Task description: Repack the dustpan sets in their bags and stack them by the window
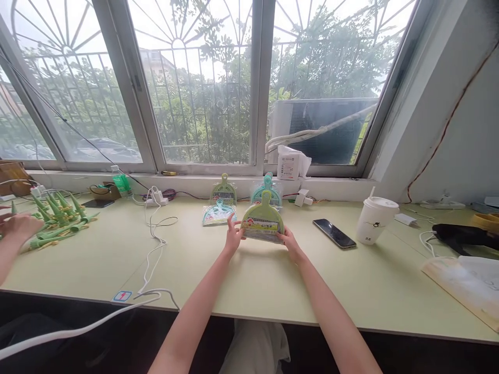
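Between my two hands is a yellow-green mini dustpan-and-brush set (262, 215) in clear wrap with a printed label, tilted up with its handle at the top. My left hand (233, 239) is closed on its lower left edge, and my right hand (290, 245) grips the lower right corner. Just behind it, a light-blue dustpan set (218, 214) lies on the table. Farther back, a green dustpan set (223, 191) and a teal dustpan set (272, 195) lean by the window ledge; the held set hides part of the teal one.
To the right are a black phone (334, 233) and a white lidded cup (375, 221) with a straw. White cables (153, 249) run down the table (195, 275) on the left. At far left, another person's hand (21, 226) is beside green pointed pieces (60, 213).
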`<state>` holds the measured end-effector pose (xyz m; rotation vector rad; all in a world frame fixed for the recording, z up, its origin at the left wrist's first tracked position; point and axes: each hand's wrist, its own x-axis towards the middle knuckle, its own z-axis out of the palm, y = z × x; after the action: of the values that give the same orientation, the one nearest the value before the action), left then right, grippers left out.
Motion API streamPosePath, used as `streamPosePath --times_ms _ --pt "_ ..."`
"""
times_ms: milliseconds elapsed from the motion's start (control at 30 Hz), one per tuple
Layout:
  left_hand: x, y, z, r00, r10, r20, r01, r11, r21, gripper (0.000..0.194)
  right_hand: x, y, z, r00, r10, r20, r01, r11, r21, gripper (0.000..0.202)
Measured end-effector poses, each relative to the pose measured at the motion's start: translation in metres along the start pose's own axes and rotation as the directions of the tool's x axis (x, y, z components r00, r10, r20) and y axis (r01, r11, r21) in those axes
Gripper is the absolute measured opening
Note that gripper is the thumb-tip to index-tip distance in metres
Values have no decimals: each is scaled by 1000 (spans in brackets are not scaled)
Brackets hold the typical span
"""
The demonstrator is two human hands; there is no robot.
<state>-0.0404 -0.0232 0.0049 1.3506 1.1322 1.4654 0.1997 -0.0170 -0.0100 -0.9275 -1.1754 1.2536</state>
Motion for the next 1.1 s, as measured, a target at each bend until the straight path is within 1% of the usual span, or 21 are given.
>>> streamPosePath --times_ms 33,67,167,233,300,400,467,500,567,633,700,800,867,967,1033,1100 --pt "1 -1 0 1000 -16 9 16 1000 14 71 1 0 1 999 -38 3 38 999 -12 44" --pt "2 -3 0 999 -35 26 34 999 28 67 1 0 1 997 -79 7 79 997 -25 46" --pt "6 -7 -2 997 -55 45 53 997 60 35 4 4 5 988 -153 24 154 984 -89 48" --pt "8 -9 -3 999 -36 19 35 997 67 23 5 8 9 985 -163 51 169 976 -136 51" --pt "8 -11 -4 1000 -20 0 20 997 69 21 3 12 12 979 -184 84 196 967 -161 62" --pt "7 -13 -4 1000 -6 -11 7 997 83 21 0 14 14 962 -247 117 267 941 -207 91" --pt "7 -15 -3 1000 0 -11 1 995 99 21 -1 12 11 959 -257 121 282 914 -292 96" --pt "7 -16 -3 1000 2 -11 -1 994 108 21 0 11 9 961 -254 112 277 902 -330 93" --pt "8 -17 -2 1000 3 -14 -1 992 125 22 1 8 5 967 -238 91 255 896 -364 79" --pt "9 -19 -2 1000 2 -18 1 990 142 23 2 7 3 969 -233 82 247 905 -347 65" --pt "10 -20 -3 1000 1 -21 2 987 159 25 3 6 2 968 -237 82 251 908 -335 56" --pt "10 -21 -4 1000 -1 2 1 983 182 29 5 7 2 967 -249 47 250 906 -342 57" --pt "9 -21 -4 998 5 60 -17 980 199 34 6 9 1 968 -251 11 239 904 -354 57" --pt "6 -19 -4 987 53 154 -93 961 261 49 6 9 -1 964 -264 -29 234 896 -378 55" --pt "4 -17 -4 986 77 144 -122 935 334 53 5 9 -1 961 -276 -28 244 888 -390 54" --pt "2 -14 -3 994 66 91 -99 905 413 48 4 9 0 959 -284 -10 256 881 -398 53"
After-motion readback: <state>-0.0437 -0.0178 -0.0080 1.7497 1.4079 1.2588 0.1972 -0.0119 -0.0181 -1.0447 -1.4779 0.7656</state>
